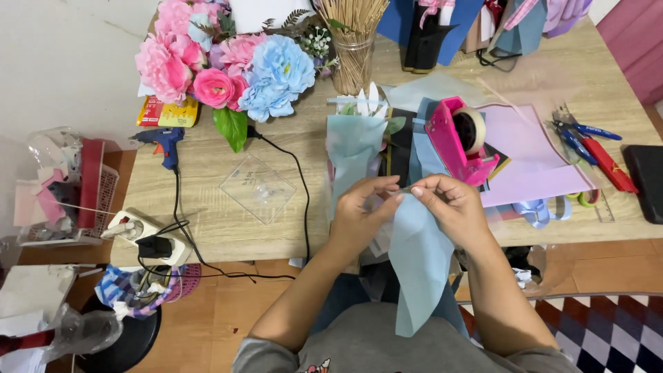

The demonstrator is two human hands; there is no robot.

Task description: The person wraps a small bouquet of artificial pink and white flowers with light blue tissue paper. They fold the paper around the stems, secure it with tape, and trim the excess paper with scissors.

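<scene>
Both hands, left hand (358, 207) and right hand (449, 206), pinch the top edge of a thin, pale-blue sheet of wrapping paper (419, 266) at the table's near edge. The sheet looks light, limp and easily creased, best held at its edge.

Could not make out what the left hand (359, 207) and right hand (449, 204) pinched between fingertips: too thin, partly hidden by the fingers. Lower part of the light blue wrapped bouquet (353, 141) hidden behind the left hand. Black case (646, 181) cut off by the right edge. Tape dispenser (456, 138) base partly hidden behind the right hand. Clutter in the red basket (90, 186) at far left too jumbled to tell apart.
</scene>
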